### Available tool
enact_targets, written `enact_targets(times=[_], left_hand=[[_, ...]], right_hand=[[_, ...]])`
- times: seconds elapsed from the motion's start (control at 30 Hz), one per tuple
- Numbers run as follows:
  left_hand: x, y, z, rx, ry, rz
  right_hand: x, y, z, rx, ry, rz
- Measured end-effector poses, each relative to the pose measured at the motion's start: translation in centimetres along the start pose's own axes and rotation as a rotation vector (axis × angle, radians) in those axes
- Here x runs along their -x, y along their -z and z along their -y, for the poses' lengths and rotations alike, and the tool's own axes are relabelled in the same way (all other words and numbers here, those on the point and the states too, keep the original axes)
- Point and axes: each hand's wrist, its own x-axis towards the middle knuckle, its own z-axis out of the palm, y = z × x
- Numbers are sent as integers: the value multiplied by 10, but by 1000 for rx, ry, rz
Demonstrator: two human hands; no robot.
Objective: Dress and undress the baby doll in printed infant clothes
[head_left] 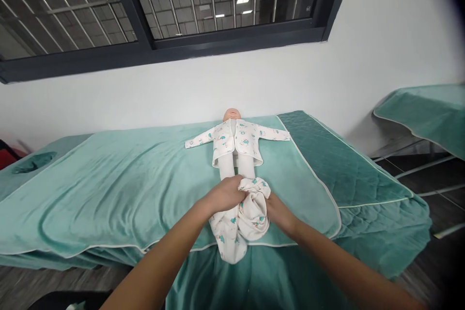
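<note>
A baby doll lies on its back on the bed, head toward the wall. It wears a white printed jacket with both sleeves spread out, the front parted over a pale body. Around its lower legs are matching baby pants, one leg hanging toward the bed's front edge and the other bunched up. My left hand is closed on the gathered cloth near the doll's legs. From the right, my right hand grips the bunched pant leg, its fingers partly hidden by the fabric. The doll's feet are covered.
Light green velvet cover spreads over the bed, with a darker quilted cover beneath at right. A hole shows at the far left. Another green-covered bed stands to the right. Behind are a white wall and a barred window.
</note>
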Motion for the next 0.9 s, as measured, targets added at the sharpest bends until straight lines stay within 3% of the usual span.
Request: enact_targets(times=[0.1,0.2,0.33,0.43,0.53,0.77,0.9], left_hand=[[2,2,1,64,10,-25],[0,0,4,256,33,6],[-3,-1,7,649,116,97],[-4,4,9,738,128,153],[-5,8,8,679,83,155],[-22,10,5,340,-27,-121],[-33,15,6,211,67,-235]], right_hand=[[0,4,-4,-88,-65,-22],[-4,4,-8,-136,-121,-134],[-18,-1,-12,-228,-62,-281],[-29,-4,-16,-308,-24,-341],[-37,-3,-18,-341,15,-383],[-49,0,-18,-331,61,-399],[-53,3,-25,-344,28,-413]])
